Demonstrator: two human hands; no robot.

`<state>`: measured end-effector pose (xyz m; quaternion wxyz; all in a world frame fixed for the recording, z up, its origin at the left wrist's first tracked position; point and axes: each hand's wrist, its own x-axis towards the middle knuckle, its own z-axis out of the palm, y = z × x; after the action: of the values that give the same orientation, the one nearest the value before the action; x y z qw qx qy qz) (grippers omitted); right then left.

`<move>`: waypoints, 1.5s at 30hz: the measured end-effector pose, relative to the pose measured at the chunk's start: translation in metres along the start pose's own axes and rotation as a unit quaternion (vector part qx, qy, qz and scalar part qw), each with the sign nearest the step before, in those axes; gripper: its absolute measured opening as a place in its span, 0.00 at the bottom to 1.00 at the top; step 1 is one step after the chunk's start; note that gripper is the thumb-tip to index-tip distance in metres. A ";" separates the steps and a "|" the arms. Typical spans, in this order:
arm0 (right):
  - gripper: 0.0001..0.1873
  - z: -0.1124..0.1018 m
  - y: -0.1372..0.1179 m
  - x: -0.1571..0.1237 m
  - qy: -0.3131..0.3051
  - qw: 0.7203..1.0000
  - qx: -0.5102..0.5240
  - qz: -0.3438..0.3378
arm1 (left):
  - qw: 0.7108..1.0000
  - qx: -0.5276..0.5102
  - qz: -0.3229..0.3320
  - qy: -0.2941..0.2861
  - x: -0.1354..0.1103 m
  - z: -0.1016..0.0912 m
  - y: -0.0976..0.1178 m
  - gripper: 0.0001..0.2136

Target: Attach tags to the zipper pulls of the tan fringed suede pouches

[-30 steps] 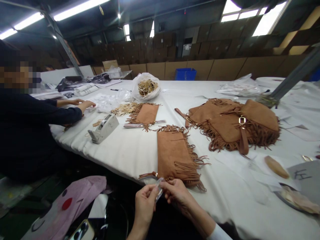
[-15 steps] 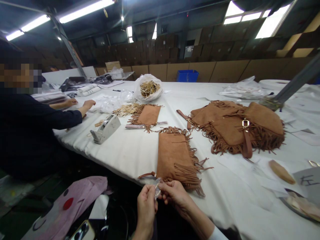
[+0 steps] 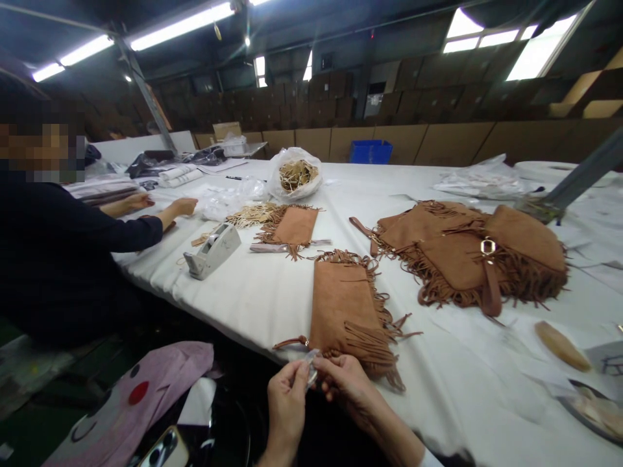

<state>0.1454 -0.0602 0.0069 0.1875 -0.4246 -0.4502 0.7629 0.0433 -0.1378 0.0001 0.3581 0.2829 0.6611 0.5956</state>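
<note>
Both my hands meet at the near table edge, pinching a small piece of clear plastic point(image 3: 312, 368). My left hand point(image 3: 287, 402) grips it between thumb and fingers from the left. From the right, the thumb and fingertips of my right hand point(image 3: 348, 386) close on it; whether something lies inside the plastic I cannot make out. Just beyond the hands lies a brown fringed suede pouch point(image 3: 341, 301), its short strap pointing left. A smaller fringed pouch point(image 3: 295, 225) rests farther back. To the right, several brown fringed bags point(image 3: 450, 250) are heaped, with a metal buckle and straps showing.
A tape dispenser point(image 3: 214, 251) stands at the left table edge. Behind it are tan tags point(image 3: 253, 214) and a plastic bag point(image 3: 294, 174) of strings. At left, a co-worker's hand point(image 3: 182, 207) reaches over the table. A metal post point(image 3: 584, 165) rises at right; a pink cloth point(image 3: 170, 370) hangs below.
The view has shifted slightly, so the scene sits a little more to the right and lower. My hands keep their pinch on the plastic with only small finger movement.
</note>
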 end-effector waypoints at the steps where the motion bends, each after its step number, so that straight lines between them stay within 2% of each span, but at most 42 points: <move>1: 0.20 0.001 -0.001 0.000 0.001 1.000 -0.001 -0.003 | 0.999 0.024 0.023 -0.005 -0.001 0.000 0.002 0.17; 5: 0.18 0.002 -0.002 0.000 0.006 1.000 0.000 -0.012 | 0.995 0.072 0.066 -0.012 -0.002 0.000 0.004 0.15; 9: 0.17 0.001 -0.003 0.002 0.011 1.000 0.024 -0.007 | 0.988 0.101 0.114 0.010 -0.005 0.000 -0.006 0.13; 12: 0.16 -0.002 -0.006 0.001 -0.003 0.998 0.049 0.038 | 0.975 0.130 0.176 -0.025 -0.008 -0.004 -0.012 0.13; 14: 0.14 -0.005 -0.009 0.000 -0.016 0.995 0.066 0.068 | 0.968 0.148 0.192 -0.060 -0.008 -0.009 -0.012 0.14; 18: 0.08 -0.009 -0.014 -0.006 -0.032 0.989 0.124 0.080 | 0.973 0.149 0.142 -0.102 -0.005 -0.020 -0.005 0.14; 21: 0.08 -0.008 -0.017 -0.010 -0.057 0.978 0.187 0.075 | 0.978 0.126 0.108 -0.128 -0.002 -0.024 0.001 0.15; 24: 0.11 -0.008 -0.018 -0.013 -0.075 0.971 0.216 0.072 | 0.983 0.100 0.088 -0.123 -0.002 -0.021 0.006 0.13; 27: 0.15 -0.008 -0.015 -0.011 -0.082 0.979 0.170 0.074 | 0.993 0.061 0.050 -0.090 -0.004 -0.016 0.006 0.14; 30: 0.17 -0.009 -0.008 -0.004 -0.086 0.988 0.109 0.064 | 0.997 -0.004 -0.026 -0.068 -0.005 -0.011 0.000 0.16; 35: 0.20 -0.007 0.000 0.004 -0.054 0.995 0.062 0.057 | 0.986 -0.121 -0.107 -0.044 -0.003 -0.005 -0.007 0.18; 42: 0.23 -0.009 0.000 -0.002 -0.040 0.998 0.035 0.033 | 0.983 -0.127 -0.120 -0.050 -0.002 -0.009 -0.003 0.19; 45: 0.26 -0.010 0.003 -0.004 0.010 0.997 -0.077 -0.022 | 0.974 -0.111 -0.167 -0.104 0.000 -0.015 -0.004 0.23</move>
<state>0.1557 -0.0590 0.0043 0.1754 -0.4352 -0.5149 0.7174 0.0308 -0.1470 -0.0038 0.5485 0.1873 0.5879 0.5643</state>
